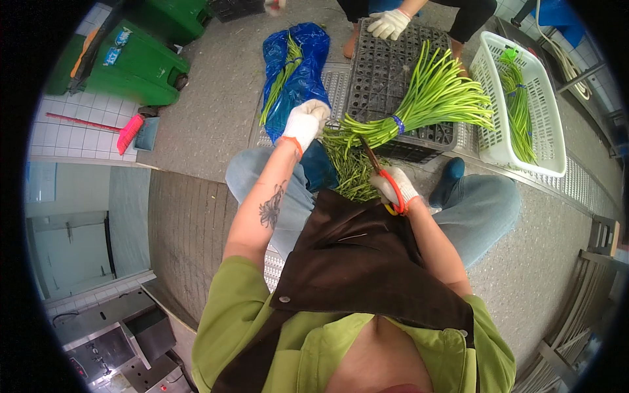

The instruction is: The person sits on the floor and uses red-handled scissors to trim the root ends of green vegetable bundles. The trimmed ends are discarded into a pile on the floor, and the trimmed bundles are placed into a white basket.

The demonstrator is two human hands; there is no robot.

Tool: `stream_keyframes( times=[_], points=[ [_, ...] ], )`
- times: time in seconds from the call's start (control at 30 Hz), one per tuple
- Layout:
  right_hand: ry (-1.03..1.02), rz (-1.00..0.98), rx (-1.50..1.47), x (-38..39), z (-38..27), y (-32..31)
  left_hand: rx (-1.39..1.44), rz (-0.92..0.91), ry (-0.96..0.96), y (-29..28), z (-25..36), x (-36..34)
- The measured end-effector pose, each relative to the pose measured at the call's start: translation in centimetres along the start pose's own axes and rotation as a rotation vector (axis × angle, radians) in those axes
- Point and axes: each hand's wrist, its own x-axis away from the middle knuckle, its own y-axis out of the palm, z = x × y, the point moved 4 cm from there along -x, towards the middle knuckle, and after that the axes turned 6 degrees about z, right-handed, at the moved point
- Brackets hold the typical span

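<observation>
A bunch of long green stems, like garlic scapes (439,98), lies across an overturned black crate (373,78), bound by a blue band. My right hand (396,187), in a white knit glove, grips scissors (391,190) with red-orange handles. Their dark blades point up at the bunch's thin left end. My left hand (306,123), also gloved, is closed just left of that end; what its fingers hold, if anything, is hidden. Under the bunch, between my knees, is a heap of cut green pieces (354,167). Beside my left hand, a blue plastic bag (313,49) carries another banded bunch (282,82).
At the right stands a white slotted basket (488,111) with a bunch of stems inside. Across the crate, another person's gloved hand (389,24) rests on its far edge. Green bins (134,72), a pink broom (130,133) and a dustpan (146,134) are at the left.
</observation>
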Motion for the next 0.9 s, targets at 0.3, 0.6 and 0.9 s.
stream_keyframes(
  times=[0.3,0.6,0.9],
  points=[
    [-0.281,0.296,0.044,0.5,-0.6,-1.1,-0.885,-0.114,0.101,0.7,1.2,1.0],
    [-0.194,0.499,0.607,-4.5,-2.6,-3.3,0.627,-0.095,-0.076,5.9,-2.1,2.7],
    [-0.279,0.491,0.643,-6.1,-2.3,-1.8,0.779,0.089,-0.189,5.1,-2.3,7.7]
  ],
)
